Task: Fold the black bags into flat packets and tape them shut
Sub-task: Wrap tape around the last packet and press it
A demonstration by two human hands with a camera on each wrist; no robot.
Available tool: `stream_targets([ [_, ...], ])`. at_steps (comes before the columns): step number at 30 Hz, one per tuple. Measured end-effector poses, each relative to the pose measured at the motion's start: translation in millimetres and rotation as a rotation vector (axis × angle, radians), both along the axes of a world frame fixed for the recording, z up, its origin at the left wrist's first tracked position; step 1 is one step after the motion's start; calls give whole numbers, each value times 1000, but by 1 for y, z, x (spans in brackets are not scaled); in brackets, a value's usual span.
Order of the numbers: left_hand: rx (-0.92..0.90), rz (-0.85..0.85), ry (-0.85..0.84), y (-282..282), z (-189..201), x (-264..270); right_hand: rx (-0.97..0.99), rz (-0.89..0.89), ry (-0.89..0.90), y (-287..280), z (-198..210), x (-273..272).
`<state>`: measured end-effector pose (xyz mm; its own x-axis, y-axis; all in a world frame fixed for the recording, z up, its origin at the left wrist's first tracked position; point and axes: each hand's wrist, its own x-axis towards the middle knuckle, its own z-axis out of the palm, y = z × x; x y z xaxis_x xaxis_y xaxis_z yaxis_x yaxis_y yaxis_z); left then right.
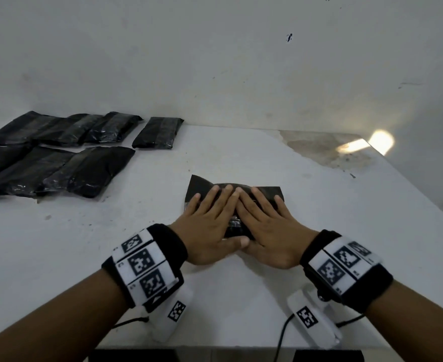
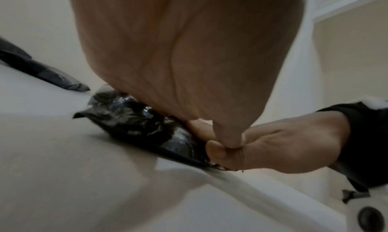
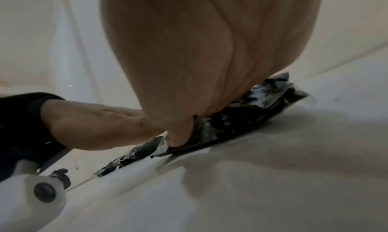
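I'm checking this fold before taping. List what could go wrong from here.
1. Both hands, left and right, press flat on the bag; its far corners stick up, so it may spring open once they lift.
2. No tape shows in any view, so reaching for it probably frees the fold.
3. The bag lies near the table edge and could slide toward it.

Ahead of our hands we see a white table (image 1: pixel 241 158), its paint worn off in a grey patch (image 1: pixel 324 150) to the far right. Behind stands a scuffed white wall (image 1: pixel 215 61), a sunlit spot (image 1: pixel 381 141) at its base.
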<state>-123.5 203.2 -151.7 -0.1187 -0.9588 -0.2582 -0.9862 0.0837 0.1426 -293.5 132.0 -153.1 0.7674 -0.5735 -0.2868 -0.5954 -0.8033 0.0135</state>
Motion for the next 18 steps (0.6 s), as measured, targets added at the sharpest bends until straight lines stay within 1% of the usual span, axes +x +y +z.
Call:
stream_targets([
  [2, 26, 25, -4, -4, -5, 5, 60, -13, 8, -5, -2, 2],
  [5, 51, 3, -30, -6, -12, 13, 143, -35, 28, -10, -5, 0],
  [8, 96, 47, 24, -4, -17, 25, 251, -79, 15, -15, -10, -5],
  [10, 136, 93, 61, 0, -20, 32, 281, -93, 9, -17, -11, -7],
  [13, 159, 130, 73, 7, -21, 37, 290, -98, -3, -16, -10, -6],
  [16, 142, 140, 123, 13, -11, 36, 282, -98, -93, -13, -2, -10],
  [18, 60, 177, 166, 11, 2, 34, 253, -102, -238, -15, 6, -9],
])
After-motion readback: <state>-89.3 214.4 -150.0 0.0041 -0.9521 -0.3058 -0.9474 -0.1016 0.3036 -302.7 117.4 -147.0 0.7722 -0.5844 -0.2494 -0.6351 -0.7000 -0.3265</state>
